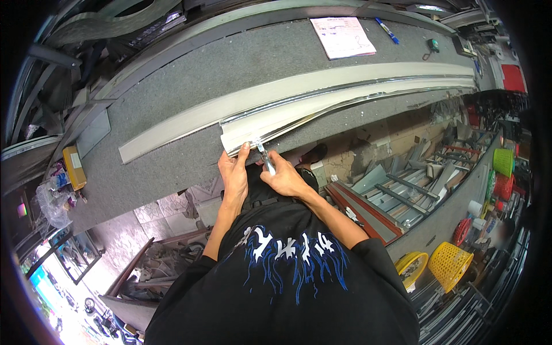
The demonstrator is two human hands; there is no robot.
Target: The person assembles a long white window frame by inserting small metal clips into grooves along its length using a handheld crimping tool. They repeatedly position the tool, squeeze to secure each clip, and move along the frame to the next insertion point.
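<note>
A long cream-white profile strip [253, 127] with shiny metallic edges lies along the bench's near side. My left hand [233, 175] is closed on its near left end, thumb on top and fingers curled below. In my right hand [283, 177] is a silver plier-like hand tool [266, 158], gripped by its handle. The tool's head meets the strip's near edge, right beside my left thumb; its exact jaw shape is too small to make out. Behind it lies a second, wider cream strip [167, 135], flat on the bench.
The grey carpeted bench [253, 54] carries a paper pad [343, 37], a blue marker [387, 31] and a green tape measure [433, 45]. A yellow box [74, 167] stands at the left end. Metal offcuts [397, 190] and yellow baskets [451, 266] are to the right.
</note>
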